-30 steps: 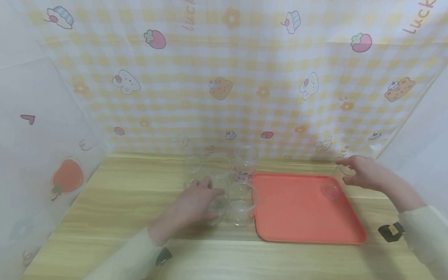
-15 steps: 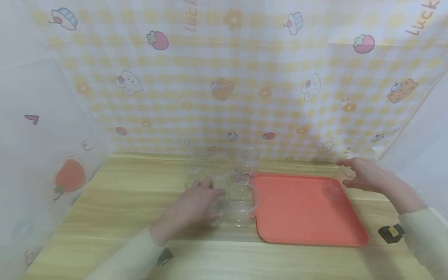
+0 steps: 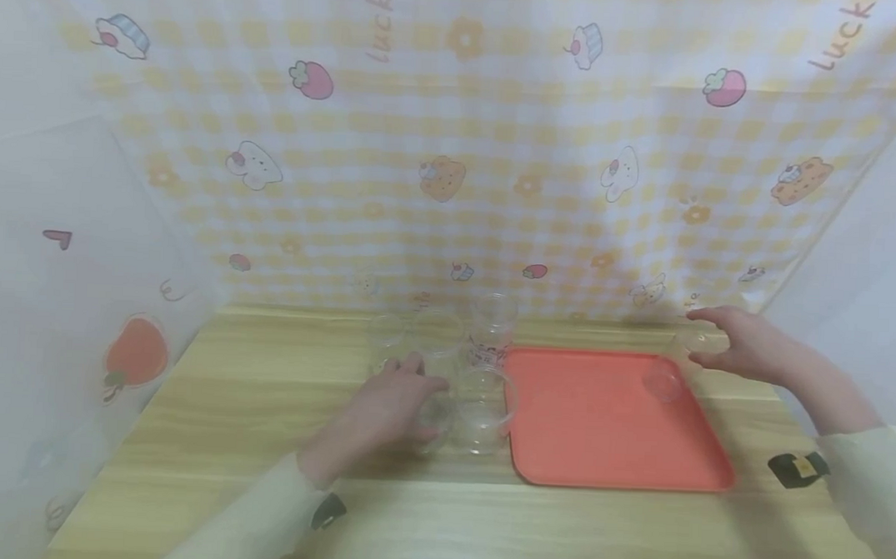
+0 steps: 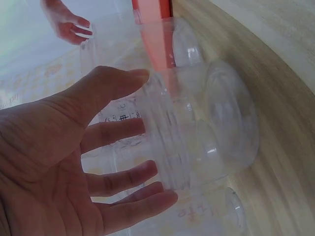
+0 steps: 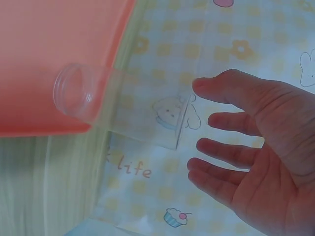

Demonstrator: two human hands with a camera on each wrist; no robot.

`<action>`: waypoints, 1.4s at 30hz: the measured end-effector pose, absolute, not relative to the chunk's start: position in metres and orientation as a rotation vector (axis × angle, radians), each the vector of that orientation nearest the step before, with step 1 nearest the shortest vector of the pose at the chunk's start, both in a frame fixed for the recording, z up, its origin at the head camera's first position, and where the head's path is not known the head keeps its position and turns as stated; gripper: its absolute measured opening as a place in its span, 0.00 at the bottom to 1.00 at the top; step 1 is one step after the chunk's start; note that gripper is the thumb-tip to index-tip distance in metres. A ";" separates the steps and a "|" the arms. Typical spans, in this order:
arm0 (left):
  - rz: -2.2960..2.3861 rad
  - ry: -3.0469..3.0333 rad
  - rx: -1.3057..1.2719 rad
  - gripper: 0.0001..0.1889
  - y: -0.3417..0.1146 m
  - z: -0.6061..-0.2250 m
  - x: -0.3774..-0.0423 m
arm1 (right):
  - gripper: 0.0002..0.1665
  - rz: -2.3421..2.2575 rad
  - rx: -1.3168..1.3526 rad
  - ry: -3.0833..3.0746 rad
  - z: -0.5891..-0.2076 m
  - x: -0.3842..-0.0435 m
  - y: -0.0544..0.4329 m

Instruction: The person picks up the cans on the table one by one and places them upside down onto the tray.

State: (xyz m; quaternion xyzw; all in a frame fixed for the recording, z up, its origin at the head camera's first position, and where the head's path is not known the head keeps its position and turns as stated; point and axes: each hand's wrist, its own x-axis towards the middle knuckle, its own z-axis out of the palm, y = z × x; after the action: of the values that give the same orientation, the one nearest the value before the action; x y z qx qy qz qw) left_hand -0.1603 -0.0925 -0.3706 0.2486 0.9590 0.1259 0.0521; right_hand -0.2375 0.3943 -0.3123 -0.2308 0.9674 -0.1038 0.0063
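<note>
In the head view, my left hand (image 3: 386, 406) reaches over a clear plastic jar (image 4: 216, 123) on the wooden table. The left wrist view has its thumb and fingertips around the jar's ridged mouth. My right hand (image 3: 748, 351) is at the far right corner of the red tray (image 3: 607, 428), beside a clear cylindrical container (image 5: 142, 108). That container stands on the tray, a ringed end down. In the right wrist view the thumb and fingers spread near its upper end, with nothing gripped; whether the thumb tip touches is hard to tell.
Several more clear containers cluster left of the tray, among them a wide-mouthed one (image 3: 480, 414) at the tray's left edge and one with dark print (image 3: 490, 340) behind it. A checked yellow cloth (image 3: 454, 146) hangs behind the table.
My right hand has drawn back a little to the right, its thumb and fingers coming away from the container, which stays on the tray. The left hand keeps its place.
</note>
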 end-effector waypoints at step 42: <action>0.431 2.885 0.664 0.34 -0.127 -0.344 -0.145 | 0.30 -0.495 -0.790 3.151 -0.313 -0.227 0.404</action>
State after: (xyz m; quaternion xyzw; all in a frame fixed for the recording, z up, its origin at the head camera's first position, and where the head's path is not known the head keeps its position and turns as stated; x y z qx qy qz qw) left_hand -0.1447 -0.1269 -0.3438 0.2213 0.9616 0.1438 0.0748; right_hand -0.2269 0.4043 -0.3133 -0.2398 0.9564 -0.1502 -0.0720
